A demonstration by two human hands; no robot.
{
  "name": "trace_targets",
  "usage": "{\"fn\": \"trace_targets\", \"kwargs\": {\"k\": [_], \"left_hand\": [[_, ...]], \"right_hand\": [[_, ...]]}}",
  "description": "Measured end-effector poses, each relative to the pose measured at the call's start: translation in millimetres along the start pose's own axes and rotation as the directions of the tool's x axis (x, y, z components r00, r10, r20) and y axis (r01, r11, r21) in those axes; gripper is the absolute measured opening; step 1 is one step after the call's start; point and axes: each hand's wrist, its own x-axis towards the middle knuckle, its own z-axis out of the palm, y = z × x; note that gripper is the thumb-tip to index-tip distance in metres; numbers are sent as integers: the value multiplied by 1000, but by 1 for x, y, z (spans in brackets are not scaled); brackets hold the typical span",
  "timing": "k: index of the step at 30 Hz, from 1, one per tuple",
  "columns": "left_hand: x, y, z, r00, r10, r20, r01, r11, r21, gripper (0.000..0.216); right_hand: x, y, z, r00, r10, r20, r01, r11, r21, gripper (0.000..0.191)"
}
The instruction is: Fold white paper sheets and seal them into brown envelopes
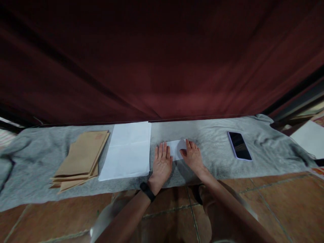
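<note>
A small folded white paper [175,150] lies on the grey cloth, between and partly under my hands. My left hand [162,164] rests flat on its left end, fingers stretched out and pointing away from me. At the right end, my right hand [193,156] presses on the paper with its thumb held apart from the fingers. The fingertips there reach the paper's far right corner. Just left of my left hand is a stack of white paper sheets [128,150], with a crease across the top one.
Brown envelopes [82,153] lie in a loose pile at the left. A phone [239,145] in a lilac case lies to the right. Grey cloth [212,135] covers the narrow surface, with a dark red curtain [167,77] behind it. Tiled floor [174,209] shows below.
</note>
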Motion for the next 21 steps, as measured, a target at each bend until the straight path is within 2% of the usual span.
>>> {"fn": "trace_targets", "kwargs": {"k": [4, 7, 11, 16, 21], "left_hand": [[3, 3, -2, 987, 149, 57, -151, 988, 35, 55], [3, 5, 2, 980, 184, 79, -188, 981, 50, 59], [5, 8, 4, 960, 261, 98, -269, 960, 76, 56], [10, 11, -2, 946, 307, 103, -318, 942, 112, 53], [11, 11, -7, 941, 318, 115, -326, 943, 58, 53]], "right_hand": [[2, 0, -11, 996, 88, 26, -89, 995, 43, 57], [5, 2, -16, 981, 165, 98, -171, 983, 65, 47], [12, 12, -17, 964, 204, 169, -228, 965, 133, 42], [19, 27, -18, 948, 160, 276, -212, 962, 171, 20], [21, 33, -17, 961, 146, 235, -193, 962, 192, 15]]}}
